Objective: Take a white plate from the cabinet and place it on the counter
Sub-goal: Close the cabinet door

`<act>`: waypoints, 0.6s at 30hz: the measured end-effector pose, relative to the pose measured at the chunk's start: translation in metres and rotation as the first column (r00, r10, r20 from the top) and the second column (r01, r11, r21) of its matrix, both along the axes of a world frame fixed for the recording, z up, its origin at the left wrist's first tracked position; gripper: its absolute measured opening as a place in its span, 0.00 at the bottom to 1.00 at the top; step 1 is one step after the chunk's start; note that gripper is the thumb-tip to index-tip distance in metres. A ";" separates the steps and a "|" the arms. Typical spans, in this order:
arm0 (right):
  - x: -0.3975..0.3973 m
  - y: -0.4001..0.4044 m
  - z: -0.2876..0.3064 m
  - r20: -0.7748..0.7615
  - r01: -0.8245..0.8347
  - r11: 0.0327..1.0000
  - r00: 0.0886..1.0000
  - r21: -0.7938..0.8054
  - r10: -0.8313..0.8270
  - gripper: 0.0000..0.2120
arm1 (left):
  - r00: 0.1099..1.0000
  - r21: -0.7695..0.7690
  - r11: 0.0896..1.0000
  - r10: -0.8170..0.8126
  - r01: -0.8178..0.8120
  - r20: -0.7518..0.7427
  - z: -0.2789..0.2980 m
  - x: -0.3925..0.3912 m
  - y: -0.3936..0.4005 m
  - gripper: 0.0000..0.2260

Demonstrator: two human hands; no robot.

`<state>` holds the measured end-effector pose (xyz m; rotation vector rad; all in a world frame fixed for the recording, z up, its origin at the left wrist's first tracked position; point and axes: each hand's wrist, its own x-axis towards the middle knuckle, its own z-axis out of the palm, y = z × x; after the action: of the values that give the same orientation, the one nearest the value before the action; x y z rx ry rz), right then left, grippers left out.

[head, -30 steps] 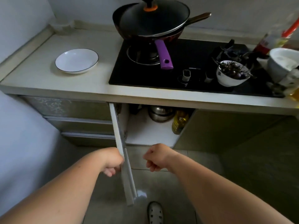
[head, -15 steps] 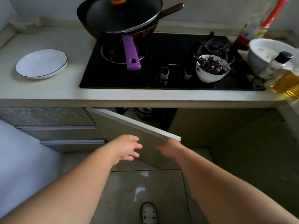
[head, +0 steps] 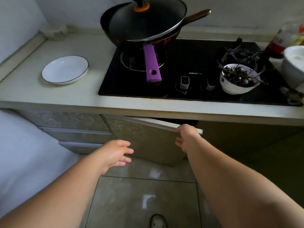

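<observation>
A white plate (head: 65, 69) with a thin dark rim lies on the pale counter (head: 69, 97), left of the stove. Below the counter, the cabinet door (head: 144, 139) stands a little ajar, and only a dark gap shows behind it. My right hand (head: 186, 137) lies against the door's upper free corner with its fingers spread over the front face. My left hand (head: 115, 155) hovers open in front of the door's lower left part, holding nothing and apart from the door.
A black stove (head: 189, 63) carries a lidded wok with a purple handle (head: 152, 65) and a white bowl of dark grapes (head: 238, 79). Another white bowl (head: 294, 65) and an oil bottle (head: 283, 40) stand at the right. Drawers (head: 74, 129) sit left of the door; tiled floor lies below.
The cabinet door has swung from wide open to nearly closed under my right hand. My left hand let go of the door and opened. The cabinet's inside is now hidden.
</observation>
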<state>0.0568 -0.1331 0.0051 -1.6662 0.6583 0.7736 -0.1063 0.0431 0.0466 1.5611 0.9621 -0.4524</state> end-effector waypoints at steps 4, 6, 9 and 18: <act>0.020 0.006 -0.005 0.020 0.061 0.996 0.998 0.072 -0.062 0.09 | 0.999 -0.001 0.999 0.032 -0.032 0.002 -0.003 -0.001 0.011 0.19; 0.027 0.008 -0.009 0.026 0.074 0.993 0.997 0.097 -0.077 0.07 | 0.999 0.003 0.999 0.050 -0.050 -0.001 -0.005 -0.002 0.016 0.19; 0.033 0.011 -0.015 0.034 0.117 0.983 0.992 0.145 -0.123 0.09 | 0.998 0.000 0.998 0.070 -0.070 -0.010 -0.008 -0.005 0.021 0.19; 0.030 0.013 -0.022 0.062 0.066 0.982 0.995 0.179 -0.078 0.09 | 0.994 -0.007 0.994 0.113 -0.113 0.014 -0.002 -0.003 0.030 0.18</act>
<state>0.0865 -0.1201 -0.0171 -1.4925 0.5812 0.6987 -0.1097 0.0729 0.0444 1.4936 1.0309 -0.3646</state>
